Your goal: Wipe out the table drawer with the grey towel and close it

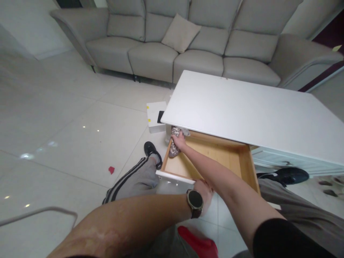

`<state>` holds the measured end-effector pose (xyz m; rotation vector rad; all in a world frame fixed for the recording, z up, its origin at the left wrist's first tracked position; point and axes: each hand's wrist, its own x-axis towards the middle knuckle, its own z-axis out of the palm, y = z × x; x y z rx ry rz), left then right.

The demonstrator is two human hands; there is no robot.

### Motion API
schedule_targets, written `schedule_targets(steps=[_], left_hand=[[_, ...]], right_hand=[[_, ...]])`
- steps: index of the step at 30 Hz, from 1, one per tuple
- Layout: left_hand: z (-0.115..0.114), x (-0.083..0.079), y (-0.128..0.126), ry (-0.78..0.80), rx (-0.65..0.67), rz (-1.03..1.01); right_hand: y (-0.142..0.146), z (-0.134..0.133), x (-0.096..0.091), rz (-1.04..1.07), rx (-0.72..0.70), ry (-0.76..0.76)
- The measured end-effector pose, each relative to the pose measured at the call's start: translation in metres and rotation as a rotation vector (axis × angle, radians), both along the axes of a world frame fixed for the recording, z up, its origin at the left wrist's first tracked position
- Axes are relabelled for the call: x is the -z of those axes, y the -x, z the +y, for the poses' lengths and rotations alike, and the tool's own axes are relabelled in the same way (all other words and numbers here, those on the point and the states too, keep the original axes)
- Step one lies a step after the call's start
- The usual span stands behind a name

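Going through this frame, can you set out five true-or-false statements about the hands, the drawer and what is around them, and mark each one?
1. The right hand holds a patterned cloth at one side of the drawer. True.
2. The drawer is pushed fully shut. False: it is pulled open.
3. The left hand is at the drawer's front. True.
4. The watch is on the right wrist. False: it is on the left one.
5. A cushion rests on the sofa. True.

Watch face (195,199): no digits or brand readable
White box (153,112): yellow patches (149,120) along left edge, possibly labels, unreadable
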<state>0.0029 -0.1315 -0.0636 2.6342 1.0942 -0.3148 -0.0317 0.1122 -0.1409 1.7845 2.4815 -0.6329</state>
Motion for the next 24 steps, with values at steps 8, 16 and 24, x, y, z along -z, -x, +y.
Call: schedule_targets(steps=[8, 16, 24], left_hand=[[-0.001, -0.003, 0.002, 0.049, -0.036, -0.1], [-0.002, -0.01, 0.0, -0.015, -0.072, -0.026], [0.002, -0.01, -0.001, 0.028, -0.035, 0.003]], right_hand=[[-0.017, -0.086, -0.008, 0.42, -0.015, -0.124], [-0.025, -0.053, -0.027, 0.273, -0.097, -0.085], [-0.014, -0.056, -0.033, 0.207, -0.113, -0.016]])
